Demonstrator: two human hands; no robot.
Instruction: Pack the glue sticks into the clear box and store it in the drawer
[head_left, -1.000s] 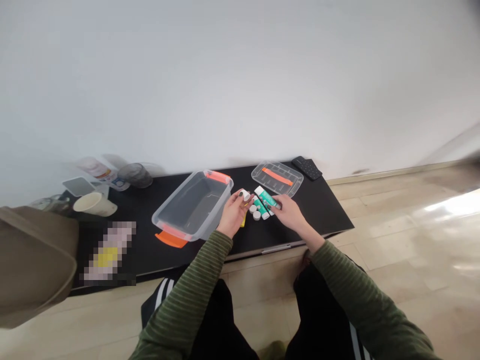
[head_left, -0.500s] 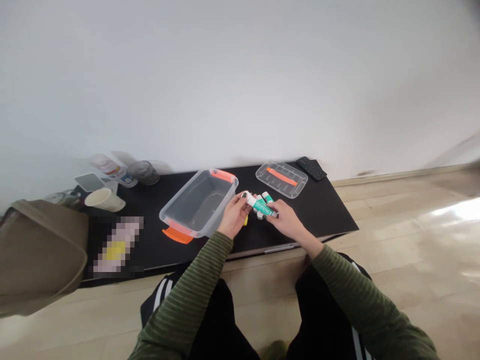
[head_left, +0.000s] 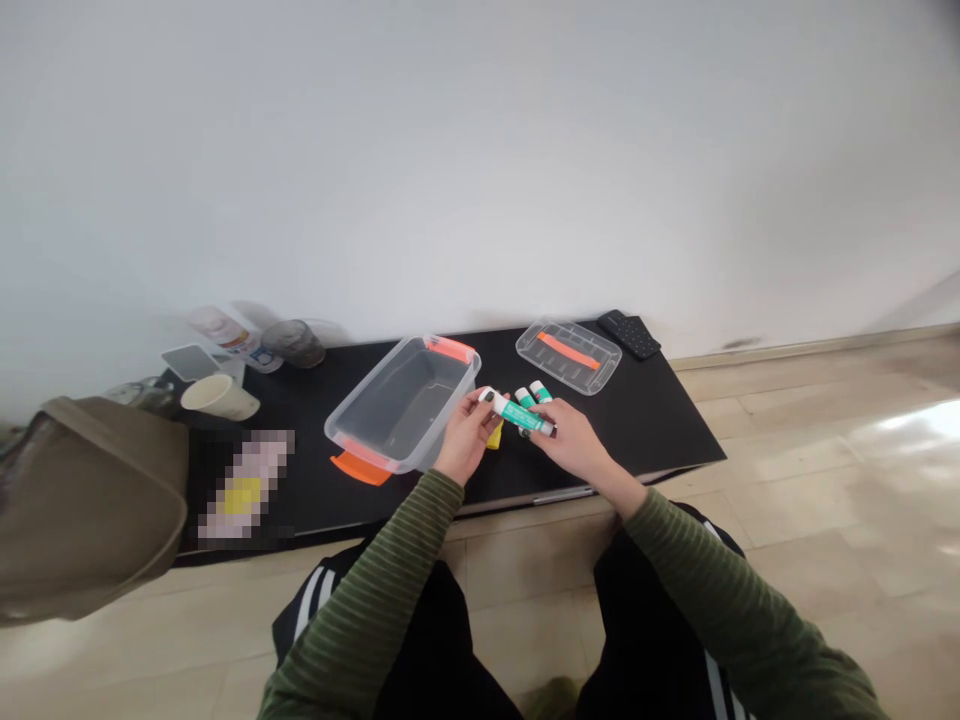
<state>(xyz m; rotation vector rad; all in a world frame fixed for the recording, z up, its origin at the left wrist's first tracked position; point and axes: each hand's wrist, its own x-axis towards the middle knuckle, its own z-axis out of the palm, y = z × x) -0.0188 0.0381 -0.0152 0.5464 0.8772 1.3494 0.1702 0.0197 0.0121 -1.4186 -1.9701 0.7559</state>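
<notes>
My left hand pinches the white capped end of a green and white glue stick. At the other end of the same stick, my right hand has its fingers closed round it. The stick is tilted, its cap end up and to the left. Just behind it lie two more glue sticks with white caps, partly hidden by my right hand. A small yellow thing shows beside my left hand, mostly covered. Left of my hands stands a clear plastic box with orange latches, its top uncovered.
The clear lid with an orange handle lies at the back right, near a black keypad-like object. On the left are a paper cup, a dark glass, a white bottle and a brown fabric item.
The view has shifted slightly, so the table things sit a little further right. Both hands keep hold of the glue stick, which has turned slightly; more of the sticks behind it shows.
</notes>
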